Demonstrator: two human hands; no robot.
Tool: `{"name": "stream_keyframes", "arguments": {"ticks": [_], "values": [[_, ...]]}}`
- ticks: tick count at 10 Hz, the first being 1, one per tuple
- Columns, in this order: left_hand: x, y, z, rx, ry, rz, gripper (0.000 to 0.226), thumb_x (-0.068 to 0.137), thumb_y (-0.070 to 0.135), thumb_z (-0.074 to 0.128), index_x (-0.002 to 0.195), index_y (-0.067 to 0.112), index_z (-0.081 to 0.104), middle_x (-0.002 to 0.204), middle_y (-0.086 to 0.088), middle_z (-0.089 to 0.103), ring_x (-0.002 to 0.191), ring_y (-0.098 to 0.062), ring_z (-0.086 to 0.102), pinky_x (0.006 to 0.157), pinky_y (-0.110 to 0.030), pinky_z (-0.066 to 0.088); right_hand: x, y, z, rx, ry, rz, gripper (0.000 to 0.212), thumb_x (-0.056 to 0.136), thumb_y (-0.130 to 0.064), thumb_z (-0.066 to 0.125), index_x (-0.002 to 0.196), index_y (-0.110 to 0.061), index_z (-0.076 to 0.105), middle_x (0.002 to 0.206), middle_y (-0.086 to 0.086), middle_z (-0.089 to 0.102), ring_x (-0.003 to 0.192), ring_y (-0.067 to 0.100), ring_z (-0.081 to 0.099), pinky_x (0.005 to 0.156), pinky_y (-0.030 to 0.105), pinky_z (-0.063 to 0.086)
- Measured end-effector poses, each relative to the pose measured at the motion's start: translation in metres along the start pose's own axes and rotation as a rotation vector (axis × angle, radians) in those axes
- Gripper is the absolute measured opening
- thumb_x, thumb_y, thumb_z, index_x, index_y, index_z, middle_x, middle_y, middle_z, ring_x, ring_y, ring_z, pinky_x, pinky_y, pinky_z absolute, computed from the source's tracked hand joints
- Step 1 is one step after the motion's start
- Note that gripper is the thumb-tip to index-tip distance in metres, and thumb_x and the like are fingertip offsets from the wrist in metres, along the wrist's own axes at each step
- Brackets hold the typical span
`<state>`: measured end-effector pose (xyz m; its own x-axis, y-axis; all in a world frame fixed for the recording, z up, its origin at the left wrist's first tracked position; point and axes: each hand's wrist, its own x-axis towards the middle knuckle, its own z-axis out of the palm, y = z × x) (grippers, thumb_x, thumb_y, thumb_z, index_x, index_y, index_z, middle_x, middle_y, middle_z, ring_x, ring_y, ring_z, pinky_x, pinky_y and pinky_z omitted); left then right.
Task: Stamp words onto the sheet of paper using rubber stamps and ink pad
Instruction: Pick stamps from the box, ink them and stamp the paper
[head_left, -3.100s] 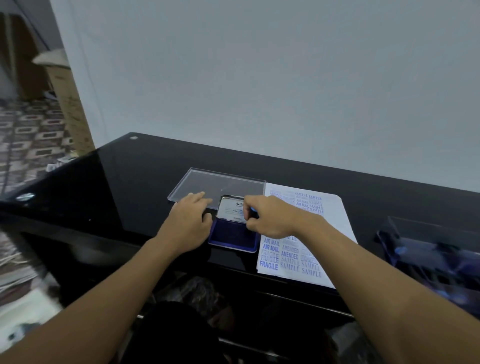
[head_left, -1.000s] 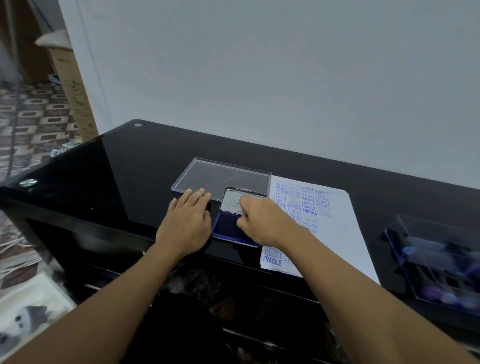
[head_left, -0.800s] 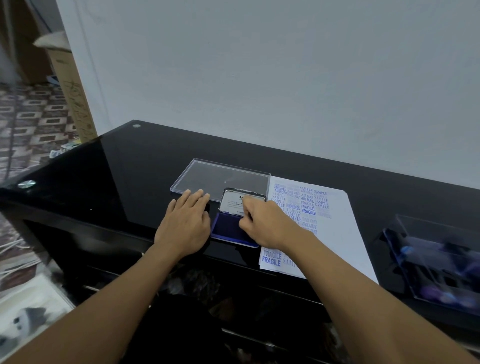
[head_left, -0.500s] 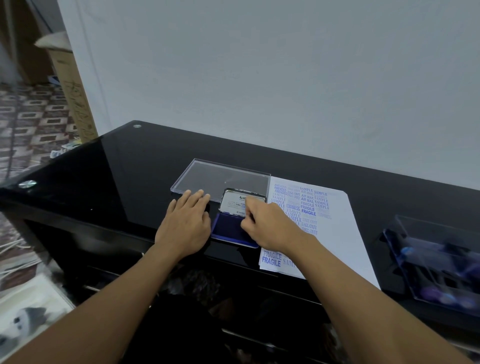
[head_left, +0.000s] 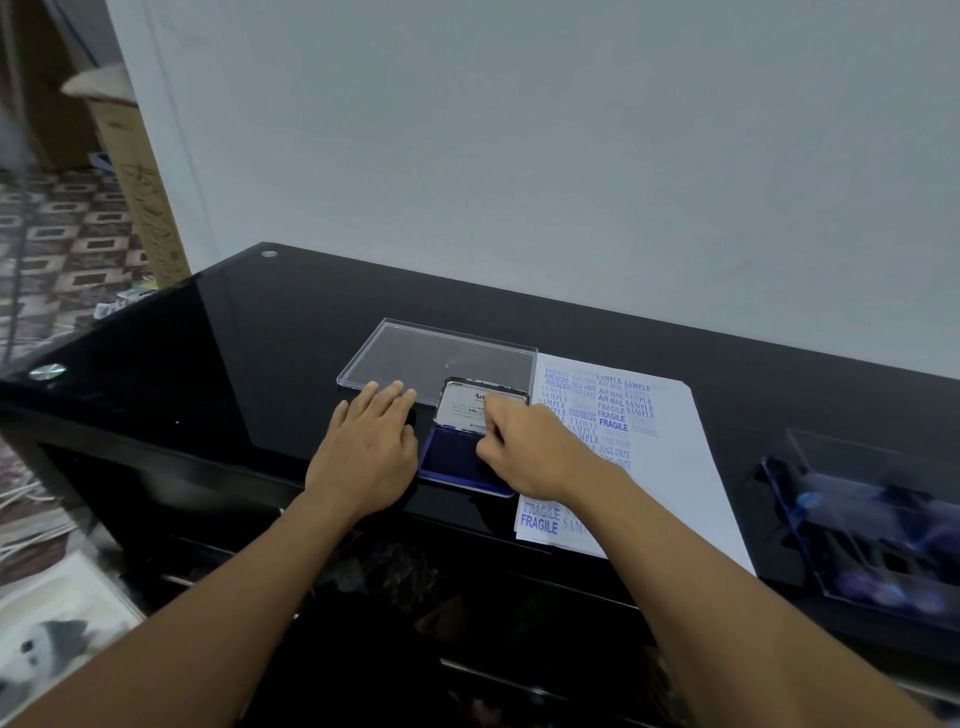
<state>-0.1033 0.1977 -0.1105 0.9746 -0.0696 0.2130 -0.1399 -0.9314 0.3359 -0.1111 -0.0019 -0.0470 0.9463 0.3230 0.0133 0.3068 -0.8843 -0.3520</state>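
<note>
The left hand (head_left: 363, 457), earlier curled against the ink pad (head_left: 452, 462), now lies flat beside it; the right hand (head_left: 535, 452) has shifted over its right half.

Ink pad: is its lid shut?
No, the ink pad lies open, its lid tilted up behind the exposed blue pad.

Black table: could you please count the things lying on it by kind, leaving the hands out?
Ink pad: 1
Sheet of paper: 1
Clear flat lid: 1
Clear box, contents blurred: 1
Total: 4
Whatever the left hand and right hand cover is hidden.
</note>
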Motion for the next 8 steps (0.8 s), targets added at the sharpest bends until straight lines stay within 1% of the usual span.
{"name": "stream_keyframes", "arguments": {"ticks": [1, 2, 3, 4, 5, 6, 7, 8], "values": [[0.0, 0.0, 0.0, -0.001, 0.0, -0.002, 0.053, 0.104, 0.03, 0.028, 0.156, 0.024, 0.023, 0.164, 0.006, 0.017, 0.152, -0.016, 0.005, 0.124, -0.044, 0.009, -0.005, 0.003, 0.001, 0.041, 0.027, 0.013, 0.011, 0.094, -0.022, 0.045, 0.084, -0.018, 0.042, 0.078, 0.008, 0.058, 0.068, 0.028, 0.051, 0.061, 0.04, 0.045], [-0.001, 0.0, 0.0, -0.001, 0.003, -0.001, 0.052, 0.104, 0.03, 0.029, 0.155, 0.024, 0.024, 0.164, 0.006, 0.017, 0.152, -0.016, 0.006, 0.123, -0.044, 0.009, -0.004, -0.001, 0.002, -0.021, 0.031, 0.021, 0.01, 0.094, -0.024, 0.045, 0.087, -0.017, 0.043, 0.08, 0.008, 0.058, 0.072, 0.03, 0.055, 0.061, 0.039, 0.044], [-0.001, 0.001, -0.001, 0.0, 0.004, 0.0, 0.052, 0.104, 0.03, 0.029, 0.155, 0.023, 0.024, 0.164, 0.005, 0.017, 0.152, -0.017, 0.006, 0.123, -0.043, 0.009, 0.0, -0.009, 0.0, -0.126, 0.012, 0.017, 0.011, 0.094, -0.024, 0.044, 0.088, -0.015, 0.04, 0.084, 0.008, 0.055, 0.076, 0.031, 0.054, 0.063, 0.038, 0.045], [-0.001, 0.001, -0.001, 0.005, -0.004, 0.005, 0.053, 0.104, 0.03, 0.028, 0.156, 0.023, 0.023, 0.164, 0.005, 0.016, 0.152, -0.017, 0.005, 0.123, -0.043, 0.009, 0.005, -0.014, 0.0, -0.187, -0.019, 0.008, 0.013, 0.095, -0.023, 0.044, 0.087, -0.016, 0.037, 0.082, 0.007, 0.046, 0.077, 0.031, 0.05, 0.063, 0.035, 0.039], [-0.001, 0.0, 0.0, 0.006, -0.003, 0.005, 0.053, 0.104, 0.03, 0.028, 0.156, 0.023, 0.023, 0.164, 0.005, 0.016, 0.152, -0.017, 0.005, 0.123, -0.043, 0.009, 0.006, -0.011, -0.002, -0.147, -0.028, -0.005, 0.014, 0.095, -0.022, 0.045, 0.085, -0.016, 0.038, 0.08, 0.007, 0.048, 0.077, 0.032, 0.052, 0.062, 0.037, 0.042], [0.0, 0.0, 0.0, 0.004, -0.004, 0.003, 0.053, 0.104, 0.03, 0.028, 0.156, 0.023, 0.023, 0.164, 0.005, 0.016, 0.152, -0.017, 0.005, 0.123, -0.044, 0.01, 0.002, -0.006, -0.001, -0.071, -0.008, -0.003, 0.01, 0.093, -0.02, 0.045, 0.086, -0.014, 0.042, 0.082, 0.011, 0.055, 0.076, 0.032, 0.053, 0.064, 0.04, 0.046], [0.0, -0.001, 0.001, 0.001, -0.004, 0.004, 0.053, 0.104, 0.03, 0.029, 0.156, 0.023, 0.023, 0.164, 0.005, 0.017, 0.152, -0.017, 0.006, 0.124, -0.044, 0.009, -0.003, -0.003, 0.0, 0.006, 0.029, 0.006, 0.009, 0.093, -0.019, 0.046, 0.087, -0.013, 0.043, 0.081, 0.011, 0.057, 0.071, 0.03, 0.051, 0.063, 0.041, 0.045], [0.0, -0.001, 0.0, 0.005, -0.003, 0.005, 0.053, 0.104, 0.031, 0.029, 0.156, 0.023, 0.023, 0.164, 0.005, 0.017, 0.152, -0.017, 0.006, 0.123, -0.044, 0.01, -0.005, -0.003, 0.001, 0.022, 0.038, 0.01, 0.009, 0.094, -0.018, 0.046, 0.087, -0.012, 0.043, 0.079, 0.011, 0.057, 0.068, 0.029, 0.05, 0.062, 0.043, 0.046]]}}
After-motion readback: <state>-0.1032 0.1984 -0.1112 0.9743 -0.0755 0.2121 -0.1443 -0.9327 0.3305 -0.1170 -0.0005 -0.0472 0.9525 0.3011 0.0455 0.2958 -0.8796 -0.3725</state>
